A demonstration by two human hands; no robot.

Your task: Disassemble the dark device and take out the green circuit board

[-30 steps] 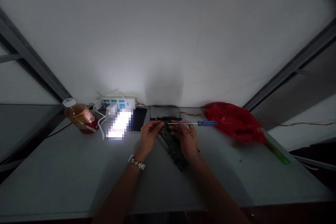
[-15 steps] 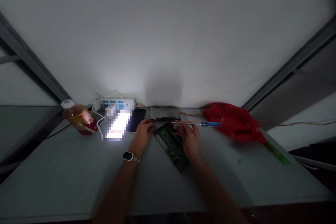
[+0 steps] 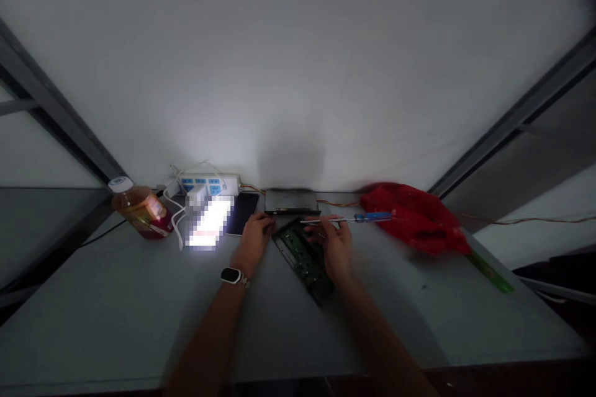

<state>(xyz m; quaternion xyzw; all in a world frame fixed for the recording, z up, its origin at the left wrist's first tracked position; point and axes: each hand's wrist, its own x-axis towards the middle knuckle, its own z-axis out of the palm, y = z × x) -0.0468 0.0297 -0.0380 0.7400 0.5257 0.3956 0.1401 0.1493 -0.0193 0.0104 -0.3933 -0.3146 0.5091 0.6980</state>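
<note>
Dim white wall (image 3: 288,62), pale table (image 3: 116,322), perhaps steel struts (image 3: 56,118)

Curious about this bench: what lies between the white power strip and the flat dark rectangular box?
Just a thin orange wire crossing from the white power strip toward the flat dark rectangular box, seen in the head view.

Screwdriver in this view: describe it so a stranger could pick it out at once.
On the grey table, find the red plastic bag at the back right. Just left of it, the right hand holds a thin screwdriver above a green circuit board. Its blue handle and long metal shaft set it apart.
</note>
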